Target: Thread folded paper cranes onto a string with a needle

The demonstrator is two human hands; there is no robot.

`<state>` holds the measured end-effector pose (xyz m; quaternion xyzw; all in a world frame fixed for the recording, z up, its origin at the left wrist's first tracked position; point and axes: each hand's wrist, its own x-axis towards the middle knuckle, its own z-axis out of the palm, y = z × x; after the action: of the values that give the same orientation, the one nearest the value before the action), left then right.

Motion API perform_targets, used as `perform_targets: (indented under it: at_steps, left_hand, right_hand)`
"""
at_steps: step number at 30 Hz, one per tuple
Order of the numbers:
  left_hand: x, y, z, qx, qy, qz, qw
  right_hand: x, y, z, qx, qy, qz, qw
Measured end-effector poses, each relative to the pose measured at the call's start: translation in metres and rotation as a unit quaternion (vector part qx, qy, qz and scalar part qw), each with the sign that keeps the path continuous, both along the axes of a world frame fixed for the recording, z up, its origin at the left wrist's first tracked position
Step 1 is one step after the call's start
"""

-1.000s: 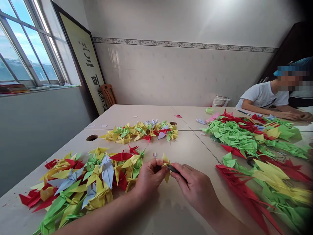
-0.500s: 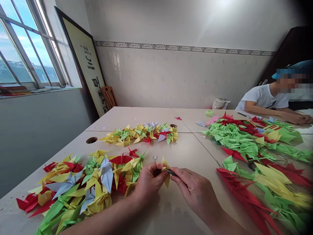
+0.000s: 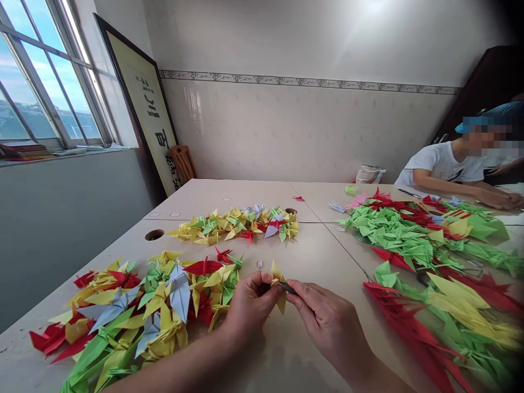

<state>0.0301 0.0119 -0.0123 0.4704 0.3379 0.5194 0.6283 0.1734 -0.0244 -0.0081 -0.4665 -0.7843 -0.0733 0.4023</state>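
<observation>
Just above the table's near middle, my left hand (image 3: pixel 252 301) is closed in a pinch on a small yellow folded paper piece (image 3: pixel 276 271), whose points stick out above and below the fingers. My right hand (image 3: pixel 327 319) grips a slim black tool (image 3: pixel 289 287), with its tip at the yellow paper. Fingers and paper cover that tip, so its exact kind does not show. Left of my left hand lies a heap of paper cranes (image 3: pixel 161 297) in yellow, red, green and pale blue.
A second row of folded cranes (image 3: pixel 233 225) lies farther back on the table (image 3: pixel 286 349). Piles of green folded paper (image 3: pixel 397 229) and red folded paper (image 3: pixel 409 327) spread on the right. Round holes (image 3: pixel 154 234) pierce the tabletop. Another person (image 3: pixel 440 164) sits at the far right.
Both hands keep nearly the same pose on the yellow paper and black tool. The view has shifted very slightly. At the far right, part of another arm shows behind the seated person.
</observation>
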Motion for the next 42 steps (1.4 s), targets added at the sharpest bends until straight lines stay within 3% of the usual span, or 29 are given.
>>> perform_targets:
  at_steps: [18, 35, 39, 42]
  left_hand:
    - [0.002, -0.001, 0.004, -0.013, -0.027, 0.001, 1.0]
    - [0.0, -0.002, 0.007, -0.017, -0.045, -0.02, 0.999]
    - [-0.005, -0.005, 0.016, -0.126, -0.118, -0.026, 0.985]
    - [-0.008, -0.007, 0.021, -0.245, -0.181, -0.05, 0.951]
  right_hand:
    - [-0.004, -0.003, 0.001, -0.007, -0.004, -0.031, 1.0]
    - [-0.002, 0.001, 0.002, 0.015, 0.044, 0.01, 0.999]
    - [-0.002, -0.003, 0.006, -0.03, 0.125, 0.01, 0.992]
    - [-0.004, -0.005, 0.007, -0.072, 0.16, 0.014, 0.984]
